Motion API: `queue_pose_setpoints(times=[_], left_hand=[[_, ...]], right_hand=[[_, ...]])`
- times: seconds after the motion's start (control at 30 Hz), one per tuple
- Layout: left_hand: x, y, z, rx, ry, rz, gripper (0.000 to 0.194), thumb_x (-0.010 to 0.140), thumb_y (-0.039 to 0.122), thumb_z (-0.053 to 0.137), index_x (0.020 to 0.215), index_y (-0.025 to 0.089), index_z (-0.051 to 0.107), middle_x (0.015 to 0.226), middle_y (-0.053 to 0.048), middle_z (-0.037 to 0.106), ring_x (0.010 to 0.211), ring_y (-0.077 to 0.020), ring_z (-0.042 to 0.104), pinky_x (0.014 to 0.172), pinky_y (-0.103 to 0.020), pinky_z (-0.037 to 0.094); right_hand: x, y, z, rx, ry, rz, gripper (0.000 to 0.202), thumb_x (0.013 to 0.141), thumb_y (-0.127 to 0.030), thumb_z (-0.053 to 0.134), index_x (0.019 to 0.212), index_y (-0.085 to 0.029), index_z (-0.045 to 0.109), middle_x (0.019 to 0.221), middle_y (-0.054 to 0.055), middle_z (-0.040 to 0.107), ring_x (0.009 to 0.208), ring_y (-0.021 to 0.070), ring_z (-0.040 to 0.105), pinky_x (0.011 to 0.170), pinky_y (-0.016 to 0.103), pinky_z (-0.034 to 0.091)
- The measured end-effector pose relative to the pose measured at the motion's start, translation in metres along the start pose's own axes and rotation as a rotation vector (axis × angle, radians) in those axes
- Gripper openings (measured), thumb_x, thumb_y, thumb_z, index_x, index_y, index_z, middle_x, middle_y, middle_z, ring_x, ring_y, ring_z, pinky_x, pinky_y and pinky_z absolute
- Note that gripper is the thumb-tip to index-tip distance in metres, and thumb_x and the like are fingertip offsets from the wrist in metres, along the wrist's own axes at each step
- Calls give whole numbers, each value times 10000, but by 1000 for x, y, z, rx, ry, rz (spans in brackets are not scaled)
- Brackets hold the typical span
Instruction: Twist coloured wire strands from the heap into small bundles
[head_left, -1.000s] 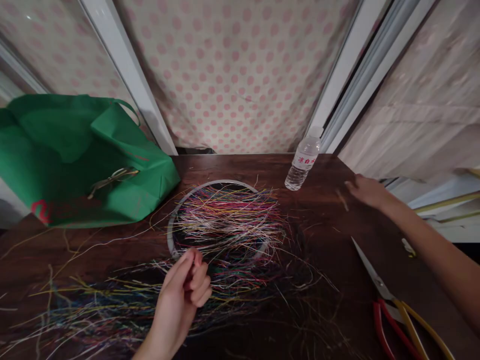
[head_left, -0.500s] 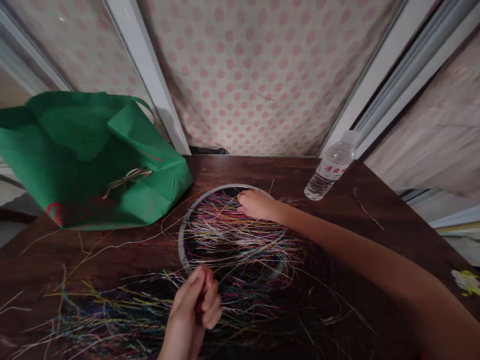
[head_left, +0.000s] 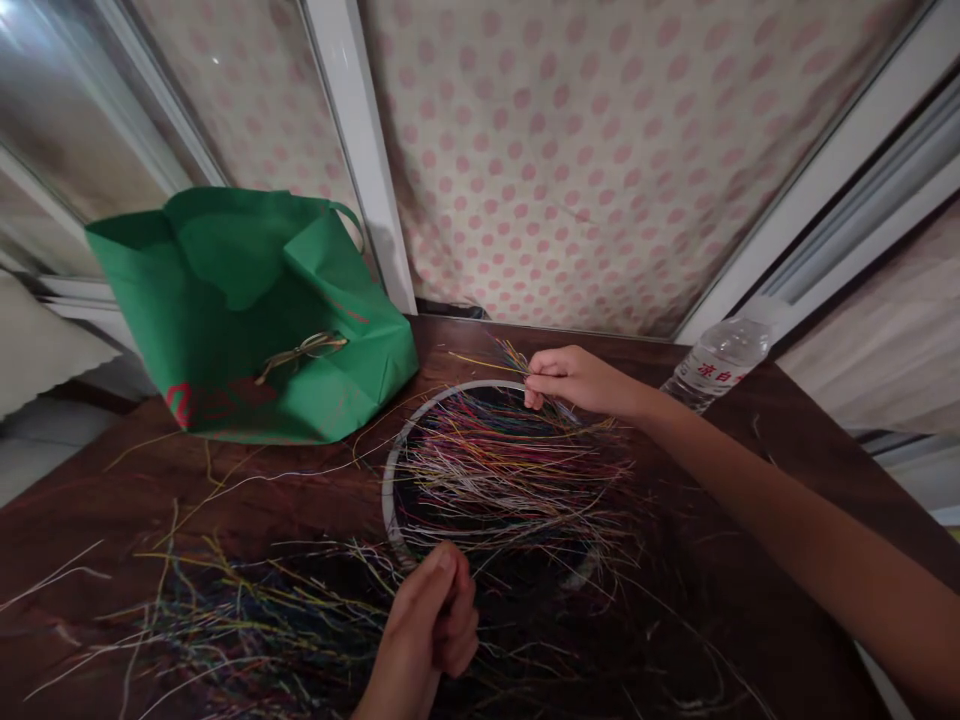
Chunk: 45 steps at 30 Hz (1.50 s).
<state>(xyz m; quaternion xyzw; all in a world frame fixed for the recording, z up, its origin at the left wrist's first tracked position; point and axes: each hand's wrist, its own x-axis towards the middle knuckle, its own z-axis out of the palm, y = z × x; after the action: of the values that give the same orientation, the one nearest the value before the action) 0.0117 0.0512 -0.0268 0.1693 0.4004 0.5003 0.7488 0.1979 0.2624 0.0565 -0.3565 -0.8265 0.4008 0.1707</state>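
Observation:
My right hand point(head_left: 564, 380) pinches a small bunch of thin coloured wires point(head_left: 513, 354) above the far rim of a round tray point(head_left: 390, 490). The bunch fans out past my fingertips to the left. A thick layer of loose coloured wires point(head_left: 502, 460) lies across the tray, some reaching over its right rim. Near the tray's front left edge, my left hand point(head_left: 435, 612) is closed with the thumb on top; whatever it may hold is hidden. Beside it on the left lies another spread of wires point(head_left: 255, 620), mostly yellow, green, blue and white.
A green bag point(head_left: 352, 375) stands at the back left of the dark wooden table point(head_left: 292, 500), with a tied yellowish bundle point(head_left: 304, 352) at its opening. A plastic water bottle point(head_left: 724, 360) stands behind my right forearm. A dotted curtain point(head_left: 555, 170) hangs behind the table.
My right hand has risen from the wires in the tray and now holds a small bunch beyond the far rim. My left hand stays closed. The camera view has shifted left.

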Motion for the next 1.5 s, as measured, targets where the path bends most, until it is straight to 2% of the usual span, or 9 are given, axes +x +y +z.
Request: queue_pose_setpoints(times=[0.17,0.33,0.5,0.6,0.7,1.07,1.17,1.3,1.5], left_hand=[[0,-2,0,16,4,-14,445,689,543,711,646,189,445,451,122,214,375,-23,91,357,-164,107],[0,-7,-3,10,-4,-22,439,662,523,742,660,188,459,450,115,287,352,-16,126,342,-158,115],[1,-15,-8,-5,-30,-5,435,654,512,753,676,185,468,453,113,321,345,-10,138,332,-150,133],[1,-16,-9,-10,-38,-7,448,633,513,768,678,184,468,448,114,327,338,-8,137,328,-151,125],[0,-14,-9,-22,-42,-6,450,629,507,773,686,186,463,450,116,316,347,-8,126,335,-147,116],[-5,-12,-8,-10,-80,21,397,693,485,728,708,190,462,464,115,265,371,-18,93,352,-152,113],[-3,-11,-9,-10,-95,31,393,699,482,723,703,190,459,467,116,258,375,-19,88,350,-148,115],[-3,-9,-10,-14,-104,46,401,695,485,726,696,191,454,464,117,254,373,-20,96,348,-147,122],[-4,-8,-8,-25,-110,61,375,723,464,707,703,188,455,475,115,246,382,-22,89,358,-143,123]], right_hand=[[-5,-5,2,204,92,-27,177,853,-239,516,689,-177,540,639,19,639,590,123,589,638,295,442],[-5,-5,11,382,231,-69,181,882,-253,493,712,-192,480,583,-41,511,540,93,542,600,272,417],[-4,-17,13,534,320,-79,179,902,-278,467,745,-198,440,626,-53,440,444,45,365,440,218,284],[-7,-27,13,601,342,-68,169,899,-278,478,756,-194,445,629,-40,457,437,42,311,416,215,211],[-11,-37,11,659,362,-52,191,909,-292,472,749,-186,472,556,-51,403,425,50,270,408,217,168],[-15,-88,-21,801,534,-139,301,966,-313,393,749,-157,530,567,-70,276,421,55,178,376,202,141],[-12,-99,-28,819,585,-176,272,962,-262,414,716,-173,488,556,-77,274,413,53,176,370,191,144],[-6,-112,-41,844,662,-214,318,987,-207,331,683,-189,422,518,-87,271,390,52,164,365,179,135],[-1,-121,-60,863,711,-251,353,993,-174,293,656,-195,398,471,-95,249,365,52,144,352,175,126]])
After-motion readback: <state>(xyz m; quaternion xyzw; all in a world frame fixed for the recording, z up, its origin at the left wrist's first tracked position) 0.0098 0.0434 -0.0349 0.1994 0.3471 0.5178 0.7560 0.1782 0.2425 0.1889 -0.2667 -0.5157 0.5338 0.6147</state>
